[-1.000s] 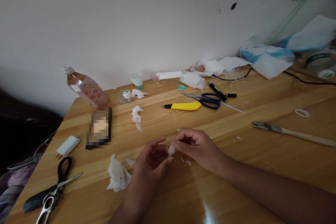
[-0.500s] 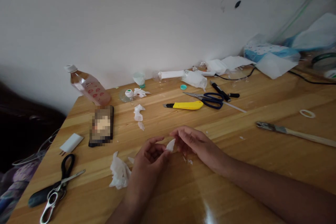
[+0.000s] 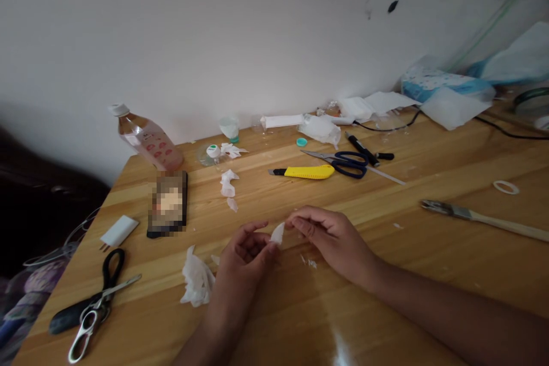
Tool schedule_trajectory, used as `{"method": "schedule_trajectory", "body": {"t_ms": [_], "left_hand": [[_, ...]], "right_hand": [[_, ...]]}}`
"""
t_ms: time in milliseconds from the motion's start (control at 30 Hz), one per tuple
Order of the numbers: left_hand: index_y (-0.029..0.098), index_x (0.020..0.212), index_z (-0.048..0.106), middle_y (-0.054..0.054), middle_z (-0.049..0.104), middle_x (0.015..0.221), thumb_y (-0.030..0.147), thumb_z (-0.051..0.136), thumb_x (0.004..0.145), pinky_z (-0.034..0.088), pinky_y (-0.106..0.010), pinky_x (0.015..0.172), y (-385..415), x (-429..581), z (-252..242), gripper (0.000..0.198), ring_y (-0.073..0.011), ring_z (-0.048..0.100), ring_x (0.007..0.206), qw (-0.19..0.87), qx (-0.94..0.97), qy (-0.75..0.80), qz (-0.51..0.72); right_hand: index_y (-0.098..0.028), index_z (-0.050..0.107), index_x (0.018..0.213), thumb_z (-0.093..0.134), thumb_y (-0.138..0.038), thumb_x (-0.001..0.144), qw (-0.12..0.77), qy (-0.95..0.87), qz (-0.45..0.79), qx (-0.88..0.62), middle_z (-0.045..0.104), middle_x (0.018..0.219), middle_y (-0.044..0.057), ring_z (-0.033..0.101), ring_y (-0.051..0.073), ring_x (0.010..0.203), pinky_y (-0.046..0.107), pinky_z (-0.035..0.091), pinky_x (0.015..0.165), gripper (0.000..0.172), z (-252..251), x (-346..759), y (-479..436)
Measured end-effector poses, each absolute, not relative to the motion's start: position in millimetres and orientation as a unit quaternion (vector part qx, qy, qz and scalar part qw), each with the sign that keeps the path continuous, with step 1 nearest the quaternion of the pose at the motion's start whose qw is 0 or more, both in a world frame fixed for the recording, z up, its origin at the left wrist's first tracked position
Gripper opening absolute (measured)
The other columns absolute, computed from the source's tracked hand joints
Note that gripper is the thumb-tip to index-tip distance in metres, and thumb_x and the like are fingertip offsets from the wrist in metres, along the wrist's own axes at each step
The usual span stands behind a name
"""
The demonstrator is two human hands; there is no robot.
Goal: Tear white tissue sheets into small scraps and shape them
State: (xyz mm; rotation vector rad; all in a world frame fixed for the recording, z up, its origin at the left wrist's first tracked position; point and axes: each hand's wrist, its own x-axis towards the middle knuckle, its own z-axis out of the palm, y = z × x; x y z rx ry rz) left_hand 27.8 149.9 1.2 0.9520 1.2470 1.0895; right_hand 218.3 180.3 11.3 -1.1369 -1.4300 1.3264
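Observation:
A small white petal-shaped piece of thin paper [image 3: 277,234] stands upright between the thumb and fingers of my left hand [image 3: 246,251]. Close by its tip, my right hand [image 3: 328,237] has thumb and fingers pressed together; whether they touch the paper or hold a scrap I cannot tell. Tiny white scraps [image 3: 309,262] lie on the wooden table below my right hand. A crumpled heap of white paper pieces [image 3: 197,277] rests left of my left hand. Beyond the hands are a yellow utility knife [image 3: 309,172] and dark blue-handled scissors [image 3: 349,163].
At the left stand a pink drink bottle [image 3: 150,140], a phone [image 3: 169,203], a white charger [image 3: 120,233] and black-handled scissors [image 3: 96,306]. A brush [image 3: 480,217] and a white ring [image 3: 506,187] lie right. Along the wall is a blue tissue pack [image 3: 446,86].
My right hand's fingers have drawn together and shifted slightly right, close to the paper's tip. My left hand keeps its hold on the paper. The view has shifted slightly.

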Motion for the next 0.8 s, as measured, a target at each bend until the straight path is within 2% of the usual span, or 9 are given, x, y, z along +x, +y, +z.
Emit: {"method": "schedule_trajectory", "body": {"t_ms": [100,233,300,433,533,600,667,733,800], "left_hand": [[0.020,0.109,0.064,0.001,0.072,0.080,0.034,0.081,0.073,0.054,-0.022,0.070,151.1,29.4,6.4,0.042,-0.0120,0.069,0.073,0.545,0.425,0.541,0.479],[0.024,0.106,0.066,0.002,0.071,0.082,0.028,0.078,0.075,0.056,-0.026,0.078,147.7,31.3,7.7,0.033,-0.0135,0.069,0.079,0.461,0.461,0.555,0.516],[0.027,0.104,0.067,0.002,0.072,0.086,0.021,0.076,0.078,0.055,-0.027,0.083,142.6,27.2,7.9,0.028,-0.0144,0.070,0.084,0.392,0.503,0.563,0.526],[0.031,0.112,0.067,-0.001,0.077,0.104,0.009,0.071,0.084,0.053,-0.032,0.095,134.3,8.0,16.9,0.036,-0.0183,0.070,0.105,0.168,0.710,0.501,0.465],[0.030,0.110,0.067,-0.001,0.077,0.103,0.011,0.070,0.085,0.053,-0.035,0.098,135.3,0.2,34.1,0.032,-0.0201,0.070,0.107,0.085,0.734,0.496,0.455],[0.029,0.102,0.065,-0.001,0.076,0.097,0.018,0.072,0.084,0.056,-0.034,0.091,135.6,2.2,47.0,0.022,-0.0196,0.072,0.098,0.094,0.636,0.561,0.521],[0.027,0.093,0.059,0.000,0.075,0.092,0.027,0.078,0.079,0.058,-0.031,0.080,130.1,4.4,56.0,0.023,-0.0191,0.074,0.088,0.193,0.507,0.605,0.583],[0.025,0.084,0.051,0.002,0.074,0.084,0.034,0.084,0.072,0.057,-0.027,0.070,116.3,0.0,56.5,0.036,-0.0175,0.073,0.077,0.340,0.434,0.612,0.567],[0.023,0.077,0.048,0.002,0.070,0.076,0.039,0.085,0.071,0.053,-0.025,0.065,95.0,-13.4,47.7,0.041,-0.0148,0.068,0.068,0.440,0.433,0.631,0.470]], "right_hand": [[-0.023,0.072,0.103,0.065,-0.044,0.091,0.433,-0.560,0.537,-0.459,0.076,0.094,0.003,0.065,0.014,0.077,0.028,0.051,0.071,0.025,9.7,217.6,179.8],[-0.021,0.064,0.071,0.065,-0.052,0.091,0.423,-0.553,0.552,-0.459,0.068,0.056,0.000,0.056,0.012,0.047,0.024,0.043,0.047,0.036,11.4,218.1,174.7],[-0.021,0.063,0.068,0.060,-0.052,0.095,0.430,-0.558,0.539,-0.462,0.068,0.055,0.001,0.057,0.012,0.049,0.024,0.044,0.049,0.041,13.0,218.8,170.9],[-0.024,0.070,0.109,0.054,-0.044,0.100,0.492,-0.586,0.475,-0.434,0.079,0.096,0.006,0.072,0.016,0.081,0.027,0.055,0.069,0.028,12.2,216.9,165.9],[-0.022,0.066,0.108,0.054,-0.048,0.100,0.525,-0.572,0.439,-0.451,0.079,0.085,0.005,0.070,0.015,0.059,0.027,0.054,0.052,0.029,12.7,217.3,167.6],[-0.022,0.061,0.084,0.054,-0.053,0.098,0.521,-0.575,0.420,-0.471,0.070,0.058,-0.001,0.059,0.013,0.041,0.025,0.046,0.041,0.035,18.4,222.8,171.1],[-0.023,0.055,0.070,0.047,-0.057,0.100,0.510,-0.601,0.391,-0.476,0.058,0.045,-0.003,0.054,0.012,0.038,0.024,0.043,0.042,0.046,29.1,232.8,174.1],[-0.022,0.059,0.068,0.044,-0.054,0.102,0.476,-0.647,0.365,-0.472,0.062,0.051,-0.001,0.061,0.013,0.048,0.025,0.048,0.051,0.049,41.2,244.7,172.8],[-0.022,0.069,0.078,0.051,-0.046,0.101,0.417,-0.702,0.345,-0.462,0.073,0.070,0.002,0.069,0.016,0.065,0.028,0.053,0.063,0.038,47.6,254.8,164.7]]}}
